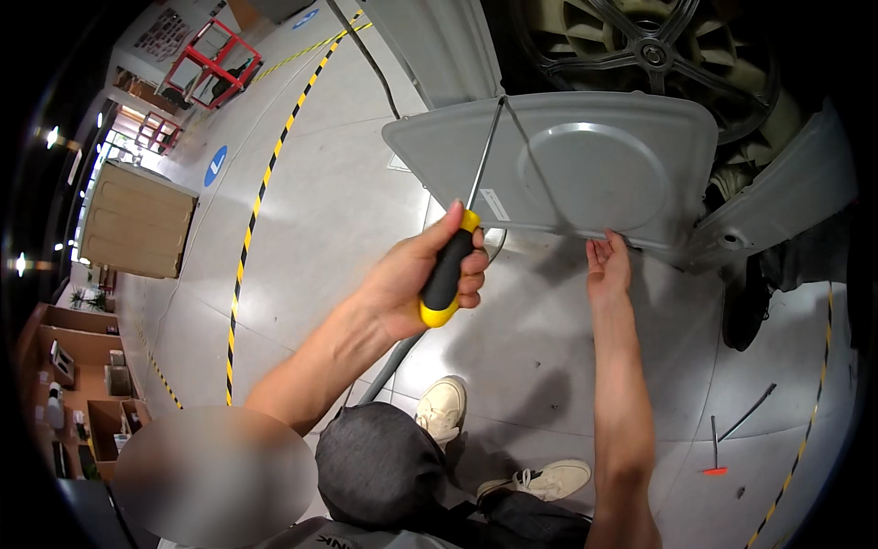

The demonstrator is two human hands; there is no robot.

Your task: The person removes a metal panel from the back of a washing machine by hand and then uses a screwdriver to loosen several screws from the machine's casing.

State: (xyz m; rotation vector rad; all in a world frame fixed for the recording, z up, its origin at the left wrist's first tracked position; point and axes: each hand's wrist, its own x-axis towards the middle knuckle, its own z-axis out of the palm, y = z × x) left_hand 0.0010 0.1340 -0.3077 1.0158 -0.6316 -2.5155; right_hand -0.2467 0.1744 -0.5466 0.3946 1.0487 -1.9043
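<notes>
My left hand (425,274) is closed around the yellow-and-black handle of a screwdriver (450,265). Its long shaft points up and away, with the tip at the upper left edge of a grey metal panel (585,169). The panel leans at an angle in front of an opened machine and has a round raised area and a small white label. At its lower edge, my right hand (609,265) has its fingers curled against the rim. Behind the panel, a black spoked pulley wheel (651,55) shows inside the machine's grey housing (786,197).
A red T-handled tool (715,448) and a dark rod (747,412) lie on the floor at right. Another person's black shoe (745,306) is beside the machine. A grey hose (393,366) runs past my left forearm. Farther left stand a beige cabinet (137,220) and a red cart (215,64).
</notes>
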